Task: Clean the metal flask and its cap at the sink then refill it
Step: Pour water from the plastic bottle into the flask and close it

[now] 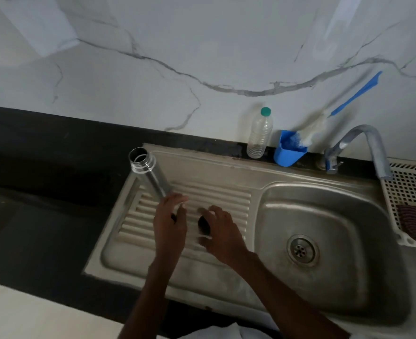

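Note:
The metal flask stands uncapped on the left end of the drainboard, its open mouth leaning toward the top left. My left hand wraps its lower end, which is hidden under the fingers. Just to the right, the small dark cap lies on the drainboard ribs. My right hand hovers over it, with the fingers above the cap and the thumb below it. That hand is blurred, so contact with the cap is unclear.
The steel sink has its basin and drain to the right, under the tap. At the back edge stand a clear plastic bottle and a blue holder with a brush. A white basket sits far right.

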Motion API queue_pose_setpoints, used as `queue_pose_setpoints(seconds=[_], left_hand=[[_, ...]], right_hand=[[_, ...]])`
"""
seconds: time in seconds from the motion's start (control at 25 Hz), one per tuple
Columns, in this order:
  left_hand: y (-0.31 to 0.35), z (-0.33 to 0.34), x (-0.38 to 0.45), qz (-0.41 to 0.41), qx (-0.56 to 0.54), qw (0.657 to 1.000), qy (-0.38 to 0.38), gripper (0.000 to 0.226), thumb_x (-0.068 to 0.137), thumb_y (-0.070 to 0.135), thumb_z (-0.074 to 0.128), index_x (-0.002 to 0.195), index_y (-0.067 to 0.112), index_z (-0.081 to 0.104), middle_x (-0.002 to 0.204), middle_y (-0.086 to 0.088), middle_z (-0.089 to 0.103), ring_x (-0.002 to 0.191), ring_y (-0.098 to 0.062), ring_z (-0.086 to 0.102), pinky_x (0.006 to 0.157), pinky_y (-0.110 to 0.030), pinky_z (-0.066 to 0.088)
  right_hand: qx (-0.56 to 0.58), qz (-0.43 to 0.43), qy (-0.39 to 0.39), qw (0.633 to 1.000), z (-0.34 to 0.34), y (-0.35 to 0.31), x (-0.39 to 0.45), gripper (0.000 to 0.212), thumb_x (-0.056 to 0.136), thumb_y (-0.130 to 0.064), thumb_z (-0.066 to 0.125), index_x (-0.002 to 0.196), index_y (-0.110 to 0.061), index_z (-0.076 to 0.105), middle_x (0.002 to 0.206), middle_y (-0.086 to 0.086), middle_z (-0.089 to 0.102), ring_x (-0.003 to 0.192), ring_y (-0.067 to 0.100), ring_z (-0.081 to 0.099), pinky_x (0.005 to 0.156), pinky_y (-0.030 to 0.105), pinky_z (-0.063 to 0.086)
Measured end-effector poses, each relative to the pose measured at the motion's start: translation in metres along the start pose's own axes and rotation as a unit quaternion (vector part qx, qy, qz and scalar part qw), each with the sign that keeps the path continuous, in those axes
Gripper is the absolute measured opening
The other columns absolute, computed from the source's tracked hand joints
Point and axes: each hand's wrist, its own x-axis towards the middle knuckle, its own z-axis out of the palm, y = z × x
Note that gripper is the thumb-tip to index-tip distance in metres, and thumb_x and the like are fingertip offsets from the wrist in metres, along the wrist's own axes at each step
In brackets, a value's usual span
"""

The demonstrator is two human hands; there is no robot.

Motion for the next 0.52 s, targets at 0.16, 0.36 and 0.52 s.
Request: queue_pose_setpoints(seconds=[0.16, 0.36, 0.52], left_hand=[[-0.008, -0.031, 0.003, -0.122, -0.005, 0.988, 0.098, 0.049, 0.092, 0.013, 0.076, 0.136, 0.023, 0.057, 0.138, -0.001, 0.054, 0.127, -0.023, 0.055, 0.109, -0.045, 0.048], [-0.020, -0.032, 0.059, -0.215, -0.034, 0.976, 0.022, 0.125, 0.072, 0.030, 0.097, 0.164, 0.010, 0.016, 0.168, -0.014, 0.020, 0.155, -0.030, 0.024, 0.127, -0.045, 0.025], [-0.037, -0.024, 0.097, -0.205, -0.087, 0.974, 0.049, 0.092, 0.063, 0.038, 0.095, 0.141, 0.014, 0.052, 0.136, -0.010, 0.064, 0.124, -0.029, 0.064, 0.096, -0.038, 0.051]], right_hand=[[0.011, 0.001, 0.024, 1.000, 0.013, -0.002, 0.006, 0.060, 0.088, -0.008, 0.065, 0.145, -0.024, 0.054, 0.142, 0.002, 0.050, 0.125, 0.028, 0.052, 0.100, 0.040, 0.050], [0.328, 0.161, 0.132, 0.922, -0.014, -0.022, 0.007, 0.025, 0.096, -0.027, 0.068, 0.121, -0.026, 0.067, 0.117, 0.002, 0.070, 0.100, 0.020, 0.070, 0.079, 0.027, 0.057], [0.311, 0.126, 0.213, 0.918, -0.056, -0.038, -0.009, 0.013, 0.096, -0.036, 0.067, 0.109, -0.033, 0.067, 0.108, 0.000, 0.069, 0.091, 0.015, 0.069, 0.072, 0.026, 0.058]])
